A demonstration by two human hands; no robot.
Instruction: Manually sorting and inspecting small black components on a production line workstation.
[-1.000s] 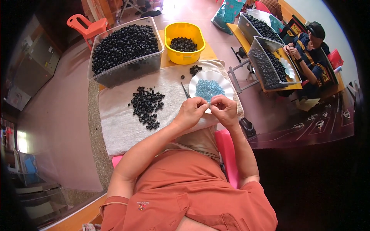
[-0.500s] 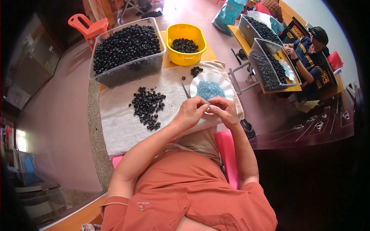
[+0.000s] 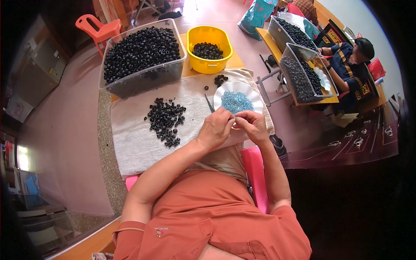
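My left hand (image 3: pixel 216 127) and my right hand (image 3: pixel 252 125) meet at the near rim of a white scalloped plate (image 3: pixel 219 92). Fingertips of both are pinched together around something too small to make out. On the plate lies a heap of small clear-blue pieces (image 3: pixel 237 102). Dark tweezers (image 3: pixel 209 103) rest on the white cloth (image 3: pixel 130 130) just left of the plate. Farther left, a loose pile of small black ring-shaped parts (image 3: pixel 167 119) spreads over the cloth. A few more black parts (image 3: pixel 220 79) sit beyond the plate.
At the back left stands a clear bin (image 3: pixel 143 82) full of black parts, beside a yellow tub (image 3: pixel 210 66) holding some. To the right, a person (image 3: pixel 346 60) sits at another table with two clear bins (image 3: pixel 299 82). An orange chair (image 3: pixel 102 30) stands far left.
My left hand has turned slightly, its back now more toward me, while the fingertips stay together. The person at the right has lowered and turned their head.
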